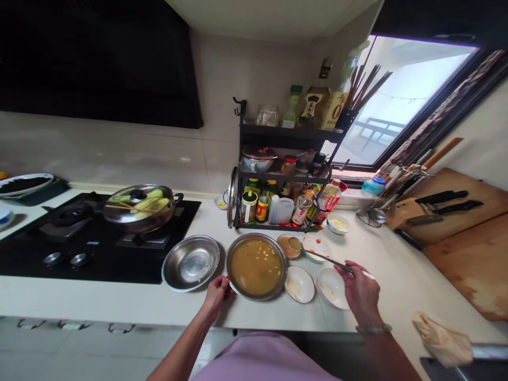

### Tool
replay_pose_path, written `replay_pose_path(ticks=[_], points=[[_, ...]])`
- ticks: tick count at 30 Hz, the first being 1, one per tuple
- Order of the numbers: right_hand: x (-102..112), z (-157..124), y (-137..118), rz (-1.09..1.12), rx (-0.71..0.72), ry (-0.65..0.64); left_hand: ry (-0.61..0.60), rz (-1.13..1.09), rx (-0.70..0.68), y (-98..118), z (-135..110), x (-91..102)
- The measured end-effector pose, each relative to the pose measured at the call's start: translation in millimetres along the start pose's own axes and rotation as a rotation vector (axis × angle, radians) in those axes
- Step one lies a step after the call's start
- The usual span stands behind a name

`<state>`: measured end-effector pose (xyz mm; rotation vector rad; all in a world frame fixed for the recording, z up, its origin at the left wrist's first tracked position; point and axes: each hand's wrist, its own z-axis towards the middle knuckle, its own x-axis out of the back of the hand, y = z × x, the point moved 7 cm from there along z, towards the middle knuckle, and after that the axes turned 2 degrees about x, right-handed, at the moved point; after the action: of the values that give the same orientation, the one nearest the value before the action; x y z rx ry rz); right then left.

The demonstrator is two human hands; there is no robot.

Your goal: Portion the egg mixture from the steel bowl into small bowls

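A round metal pot (256, 267) of cloudy brown soup, with pale bits floating in it, stands before me on the counter. At its left edge my left hand (218, 292) is closed, gripping the pot by its side where a bit of red shows. My right hand (361, 291) is wrapped round the long dark handle of a ladle (327, 259). The ladle's head is at a small bowl (283, 248) of brown soup behind the pot's right side. Two white bowls (300, 284) (332, 288) with residue and a red-patterned bowl (316, 248) stand nearby.
An empty steel basin (190, 264) sits left of the pot. On the black gas hob (99, 254) stands a lidded pan (138, 209) with corn inside. A condiment rack (286, 174) rises behind. Knives in a block (408, 211) and a cutting board (468, 238) are at right.
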<state>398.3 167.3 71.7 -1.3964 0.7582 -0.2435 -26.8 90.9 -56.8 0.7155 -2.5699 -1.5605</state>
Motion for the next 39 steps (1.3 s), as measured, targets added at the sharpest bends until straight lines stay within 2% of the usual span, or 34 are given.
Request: replay_pose_path(ticks=[4,7,14,18,20,23,26,32,34,36,39], points=[[18.8,17.8,-6.4,0.001,0.066,0.137,0.009,0.02,-0.007,-0.1,-0.1,0.6],[26.3,24.0,-7.6,-0.118,0.144,0.152,0.01,0.027,-0.001,0.0,-1.0,0.3],[18.0,13.6,-4.4,-0.588,0.36,-0.132,0.002,0.017,-0.003,2.4,-2.8,-0.5],[-5.4,-10.3,-15.8,-0.678,0.58,-0.399,0.008,0.012,-0.007,1.6,-2.3,0.4],[-16.2,-24.3,-23.1,-0.663,0.639,-0.464,0.003,0.013,-0.014,0.9,-1.3,0.5],[-26.5,-41.1,-28.8,-0.595,0.586,-0.428,-0.013,0.02,-0.017,-1.0,0.6,0.3],[-37.5,-58.0,-19.5,-0.567,0.452,-0.431,-0.017,0.015,-0.018,-2.0,1.7,0.8],[-61.0,-101.0,20.9,-0.528,0.284,-0.704,-0.026,0.034,-0.007,-1.0,1.0,0.1],[-64.3,-111.5,32.1,-0.519,0.238,-0.756,-0.024,0.035,-0.007,-0.7,1.1,0.2],[-64.2,-115.2,40.5,-0.503,0.183,-0.74,-0.019,0.036,-0.006,-0.9,1.7,0.7],[-57.1,-108.4,49.2,-0.467,0.086,-0.602,-0.021,0.037,-0.006,-1.5,2.8,1.2]])
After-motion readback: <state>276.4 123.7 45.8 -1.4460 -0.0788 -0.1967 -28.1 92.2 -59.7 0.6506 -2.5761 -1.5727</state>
